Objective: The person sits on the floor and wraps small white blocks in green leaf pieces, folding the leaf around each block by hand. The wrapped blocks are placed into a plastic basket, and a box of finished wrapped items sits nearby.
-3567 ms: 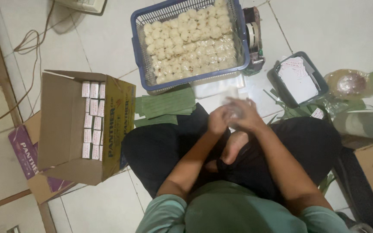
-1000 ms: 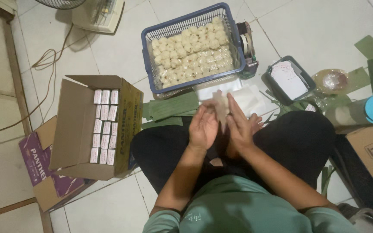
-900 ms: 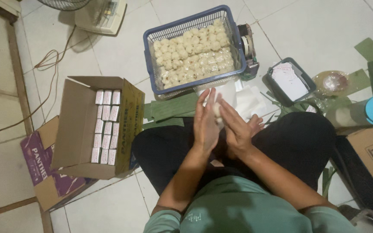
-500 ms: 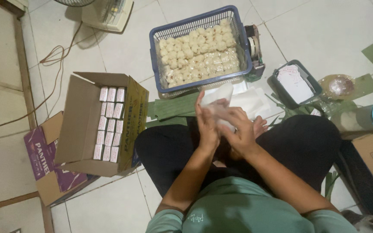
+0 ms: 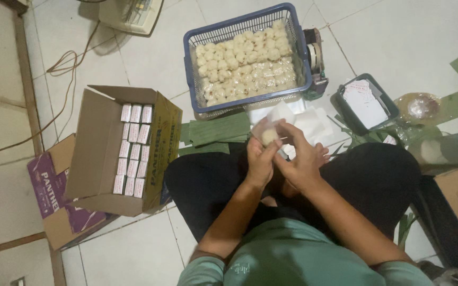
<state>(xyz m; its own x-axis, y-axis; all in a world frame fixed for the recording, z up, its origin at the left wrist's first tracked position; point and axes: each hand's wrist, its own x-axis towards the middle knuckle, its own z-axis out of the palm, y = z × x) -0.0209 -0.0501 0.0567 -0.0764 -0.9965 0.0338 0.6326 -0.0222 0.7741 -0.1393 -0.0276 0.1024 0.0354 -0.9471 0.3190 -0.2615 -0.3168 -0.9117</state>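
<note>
A blue plastic basket (image 5: 298,53) filled with pale round dough balls (image 5: 245,66) sits on a white tiled floor (image 5: 398,37); a tape dispenser (image 5: 314,58) stands just beside its right wall; to the left, an open cardboard box (image 5: 96,148) holds rows of small white packets (image 5: 132,148); a flattened purple carton (image 5: 49,185) lies partly under it; green leaf strips (image 5: 213,132) lie between box and basket; a dark tray (image 5: 340,103) holding white paper slips sits to the right; a cable (image 5: 59,63) snakes across the tiles at upper left.
</note>
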